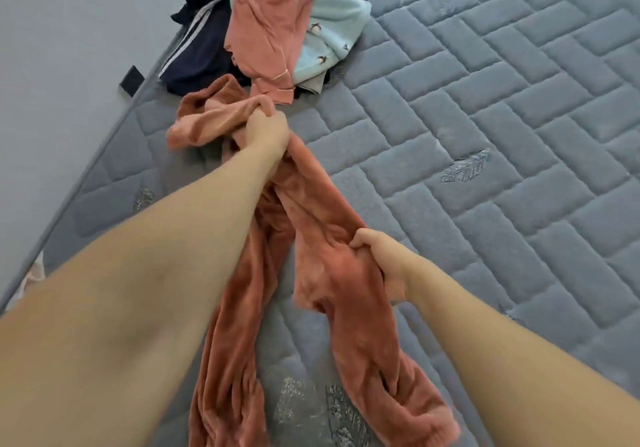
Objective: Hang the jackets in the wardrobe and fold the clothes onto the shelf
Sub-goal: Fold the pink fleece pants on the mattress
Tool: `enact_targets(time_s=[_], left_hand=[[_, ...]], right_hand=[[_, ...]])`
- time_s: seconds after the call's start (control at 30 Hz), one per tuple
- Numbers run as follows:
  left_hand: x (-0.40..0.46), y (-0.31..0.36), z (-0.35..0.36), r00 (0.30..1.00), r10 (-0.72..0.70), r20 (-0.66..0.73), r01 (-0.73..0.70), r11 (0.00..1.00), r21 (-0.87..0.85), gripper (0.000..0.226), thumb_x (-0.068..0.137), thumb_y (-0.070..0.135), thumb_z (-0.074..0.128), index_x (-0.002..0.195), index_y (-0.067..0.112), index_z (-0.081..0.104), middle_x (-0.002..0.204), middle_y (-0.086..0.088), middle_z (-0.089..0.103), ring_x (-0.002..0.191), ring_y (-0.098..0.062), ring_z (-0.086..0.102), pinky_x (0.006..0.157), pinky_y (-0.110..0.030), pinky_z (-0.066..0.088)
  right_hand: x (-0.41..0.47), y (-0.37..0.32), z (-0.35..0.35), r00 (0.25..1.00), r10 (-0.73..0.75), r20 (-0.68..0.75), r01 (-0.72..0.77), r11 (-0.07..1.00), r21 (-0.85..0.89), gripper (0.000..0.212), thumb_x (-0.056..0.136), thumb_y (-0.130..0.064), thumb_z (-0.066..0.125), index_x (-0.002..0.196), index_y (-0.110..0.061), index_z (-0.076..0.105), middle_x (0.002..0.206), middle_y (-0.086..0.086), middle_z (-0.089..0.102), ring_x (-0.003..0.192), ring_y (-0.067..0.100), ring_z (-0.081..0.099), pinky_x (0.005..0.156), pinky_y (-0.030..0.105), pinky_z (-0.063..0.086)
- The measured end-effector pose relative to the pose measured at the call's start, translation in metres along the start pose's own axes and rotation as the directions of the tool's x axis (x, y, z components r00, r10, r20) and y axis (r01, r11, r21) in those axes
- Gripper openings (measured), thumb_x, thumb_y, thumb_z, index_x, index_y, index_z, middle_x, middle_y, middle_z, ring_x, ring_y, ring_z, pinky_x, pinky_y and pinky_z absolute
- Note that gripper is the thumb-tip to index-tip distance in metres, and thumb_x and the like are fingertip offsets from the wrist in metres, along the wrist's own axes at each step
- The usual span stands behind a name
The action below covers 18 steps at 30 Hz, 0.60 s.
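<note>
A rust-orange fleece garment (322,224) lies stretched along the grey quilted mattress (485,134). My left hand (266,127) grips its bunched far end. My right hand (377,256) grips a fold around its middle. Two long parts of the garment trail toward the bottom of the frame. Beyond the left hand is a pile of clothes: a salmon-pink piece (270,23), a light blue one with small bird prints (336,30), and a navy one with white stripes (197,51).
The mattress edge runs diagonally at the left, with grey floor (52,65) beyond it and a small black tag (131,81) at the edge. A pale object (33,276) peeks out at the lower left edge.
</note>
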<state>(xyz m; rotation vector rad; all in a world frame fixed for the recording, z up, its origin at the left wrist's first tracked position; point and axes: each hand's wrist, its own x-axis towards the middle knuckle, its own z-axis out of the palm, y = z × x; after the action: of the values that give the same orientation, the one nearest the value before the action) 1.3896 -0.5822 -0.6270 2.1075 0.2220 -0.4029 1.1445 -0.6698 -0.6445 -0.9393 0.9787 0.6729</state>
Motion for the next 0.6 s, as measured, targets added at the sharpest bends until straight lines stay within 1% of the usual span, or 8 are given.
enact_targets(time_s=[0.13, 0.2, 0.27, 0.33, 0.37, 0.43, 0.5, 0.6], left_hand=[[-0.068, 0.089, 0.112, 0.911, 0.283, 0.3, -0.316, 0.947, 0.067, 0.014, 0.092, 0.014, 0.047, 0.103, 0.011, 0.056, 0.103, -0.018, 0.067, 0.09, -0.033, 0.064, 0.068, -0.024, 0.051], [-0.105, 0.107, 0.167, 0.809, 0.303, 0.504, -0.383, 0.922, 0.061, 0.021, 0.095, 0.025, 0.047, 0.112, 0.013, 0.052, 0.099, -0.01, 0.064, 0.08, -0.023, 0.061, 0.053, -0.016, 0.047], [-0.134, 0.098, 0.217, 0.674, 0.297, 0.677, -0.498, 0.859, 0.119, 0.044, 0.097, 0.034, 0.046, 0.135, 0.011, 0.046, 0.129, -0.006, 0.058, 0.109, -0.019, 0.055, 0.087, -0.018, 0.045], [-0.152, 0.068, 0.253, 0.572, 0.205, 0.794, -0.658, 0.693, 0.295, 0.046, 0.1, 0.03, 0.042, 0.141, 0.009, 0.044, 0.152, -0.012, 0.039, 0.135, -0.031, 0.038, 0.113, -0.039, 0.031], [-0.161, 0.045, 0.264, 0.564, 0.16, 0.81, -0.72, 0.575, 0.388, 0.044, 0.101, 0.027, 0.041, 0.141, 0.011, 0.045, 0.156, -0.014, 0.033, 0.138, -0.036, 0.032, 0.114, -0.046, 0.028], [-0.175, -0.008, 0.266, 0.674, 0.057, 0.737, -0.632, 0.561, 0.535, 0.048, 0.096, 0.034, 0.045, 0.142, 0.02, 0.045, 0.156, -0.012, 0.029, 0.139, -0.038, 0.027, 0.114, -0.051, 0.027], [-0.189, -0.063, 0.249, 0.775, -0.026, 0.632, -0.477, 0.632, 0.611, 0.059, 0.091, 0.046, 0.049, 0.146, 0.027, 0.038, 0.151, -0.01, 0.029, 0.139, -0.037, 0.026, 0.112, -0.05, 0.027], [-0.202, -0.126, 0.215, 0.797, -0.129, 0.59, -0.326, 0.731, 0.6, 0.062, 0.085, 0.053, 0.057, 0.139, 0.028, 0.037, 0.132, -0.006, 0.042, 0.127, -0.032, 0.042, 0.1, -0.043, 0.037]], right_hand=[[-0.041, 0.004, -0.104, 0.99, -0.131, -0.043, 0.137, 0.965, 0.223, 0.036, 0.081, -0.023, 0.049, 0.103, -0.012, 0.075, 0.098, 0.012, 0.072, 0.083, 0.027, 0.068, 0.079, 0.033, 0.055], [-0.054, 0.019, -0.159, 0.97, -0.158, -0.183, 0.215, 0.909, 0.357, 0.031, 0.088, -0.024, 0.049, 0.107, -0.015, 0.073, 0.094, 0.01, 0.073, 0.079, 0.024, 0.068, 0.073, 0.033, 0.056], [-0.059, 0.041, -0.209, 0.899, -0.127, -0.419, 0.329, 0.826, 0.457, 0.019, 0.093, -0.024, 0.05, 0.099, -0.017, 0.068, 0.086, 0.007, 0.069, 0.069, 0.02, 0.063, 0.065, 0.031, 0.05], [-0.057, 0.075, -0.247, 0.84, -0.081, -0.536, 0.346, 0.841, 0.416, 0.014, 0.094, -0.025, 0.051, 0.089, -0.018, 0.062, 0.084, 0.004, 0.061, 0.066, 0.016, 0.058, 0.065, 0.032, 0.044], [-0.054, 0.095, -0.258, 0.842, -0.039, -0.538, 0.28, 0.884, 0.374, 0.013, 0.094, -0.028, 0.052, 0.089, -0.02, 0.061, 0.089, 0.003, 0.061, 0.073, 0.017, 0.059, 0.072, 0.034, 0.045], [-0.044, 0.137, -0.264, 0.877, 0.053, -0.478, 0.096, 0.955, 0.281, 0.02, 0.093, -0.037, 0.057, 0.108, -0.023, 0.057, 0.108, 0.003, 0.061, 0.094, 0.02, 0.057, 0.09, 0.04, 0.044], [-0.03, 0.169, -0.254, 0.886, 0.064, -0.46, 0.049, 0.972, 0.229, 0.04, 0.09, -0.034, 0.066, 0.122, -0.028, 0.044, 0.109, 0.004, 0.061, 0.087, 0.019, 0.054, 0.08, 0.035, 0.045], [-0.006, 0.194, -0.228, 0.89, -0.024, -0.456, 0.076, 0.993, 0.095, 0.042, 0.083, -0.03, 0.074, 0.119, -0.017, 0.056, 0.115, 0.01, 0.058, 0.085, 0.017, 0.053, 0.062, 0.026, 0.04]])
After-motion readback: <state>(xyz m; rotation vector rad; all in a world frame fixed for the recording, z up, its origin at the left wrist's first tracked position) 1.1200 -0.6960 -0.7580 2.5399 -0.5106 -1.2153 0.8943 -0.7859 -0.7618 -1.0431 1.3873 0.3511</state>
